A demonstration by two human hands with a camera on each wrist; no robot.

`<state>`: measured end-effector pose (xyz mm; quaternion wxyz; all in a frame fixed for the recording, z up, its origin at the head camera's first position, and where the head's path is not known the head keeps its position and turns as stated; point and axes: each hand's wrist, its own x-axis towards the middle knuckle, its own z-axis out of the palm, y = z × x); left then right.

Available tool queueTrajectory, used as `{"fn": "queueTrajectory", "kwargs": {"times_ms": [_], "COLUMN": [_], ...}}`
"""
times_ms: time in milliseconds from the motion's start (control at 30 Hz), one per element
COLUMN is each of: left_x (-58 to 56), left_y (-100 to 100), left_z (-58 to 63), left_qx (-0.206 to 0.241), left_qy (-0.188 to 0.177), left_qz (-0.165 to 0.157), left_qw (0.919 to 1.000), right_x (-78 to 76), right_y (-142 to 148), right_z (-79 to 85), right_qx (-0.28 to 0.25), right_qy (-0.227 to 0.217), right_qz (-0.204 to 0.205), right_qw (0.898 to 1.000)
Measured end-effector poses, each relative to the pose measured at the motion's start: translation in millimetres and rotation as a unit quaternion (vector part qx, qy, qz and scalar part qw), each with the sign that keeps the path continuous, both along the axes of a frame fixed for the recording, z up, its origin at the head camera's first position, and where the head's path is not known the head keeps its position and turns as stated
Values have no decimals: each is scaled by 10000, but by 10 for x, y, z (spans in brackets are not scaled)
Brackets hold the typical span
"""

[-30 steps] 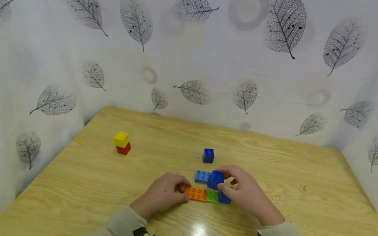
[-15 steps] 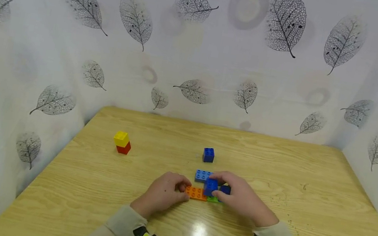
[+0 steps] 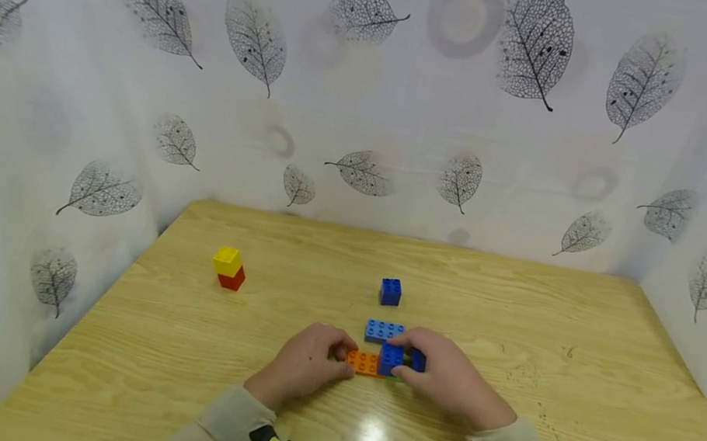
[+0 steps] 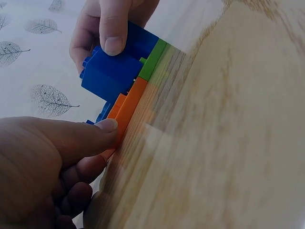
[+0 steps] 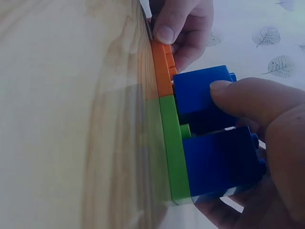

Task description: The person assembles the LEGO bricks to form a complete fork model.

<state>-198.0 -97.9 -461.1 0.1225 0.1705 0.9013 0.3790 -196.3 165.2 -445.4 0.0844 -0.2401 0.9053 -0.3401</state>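
My left hand (image 3: pixel 307 361) pinches the left end of a flat orange building brick (image 3: pixel 361 362) between thumb and fingers. End to end with it lies a flat green brick (image 5: pixel 172 148). A square blue brick (image 3: pixel 390 360) is gripped by my right hand (image 3: pixel 453 380), thumb on its near side. It stands over the seam of orange and green, slightly tilted in the right wrist view; whether it is fully seated I cannot tell. On the green brick's right end sits another blue brick (image 5: pixel 221 164), partly hidden by the right hand in the head view.
Just behind lies a flat light-blue brick (image 3: pixel 384 332). Farther back stands a single dark-blue brick (image 3: pixel 390 292). A yellow brick (image 3: pixel 228 261) sits on a red brick (image 3: pixel 232 279) at the left. A leaf-patterned curtain (image 3: pixel 375 98) surrounds the wooden table (image 3: pixel 158 360).
The right hand has carried its blue brick left and toward me, from above the green brick's back edge down onto the orange-green seam. The left hand has stayed in place.
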Motion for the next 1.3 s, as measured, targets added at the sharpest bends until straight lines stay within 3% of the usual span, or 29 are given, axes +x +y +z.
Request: {"fn": "queueTrajectory", "kwargs": {"times_ms": [300, 733, 1033, 1300], "left_x": [-8, 28, -12, -6], "left_y": [-3, 5, 25, 16], "left_z": [-3, -40, -8, 14], "left_qx": [-56, -28, -55, 222], "left_qy": [91, -122, 82, -226], "left_qz": [2, 110, 34, 35], "left_qw": [9999, 9999, 9999, 9995], "right_x": [-14, 25, -3, 12], "right_y": [-57, -25, -1, 15], "right_z": [8, -76, -42, -70], "right_qx": [168, -245, -332, -368], "right_qy": [-49, -302, -318, -333], "right_qz": [-212, -20, -47, -30], "right_qw": [9996, 9992, 9989, 9988]}}
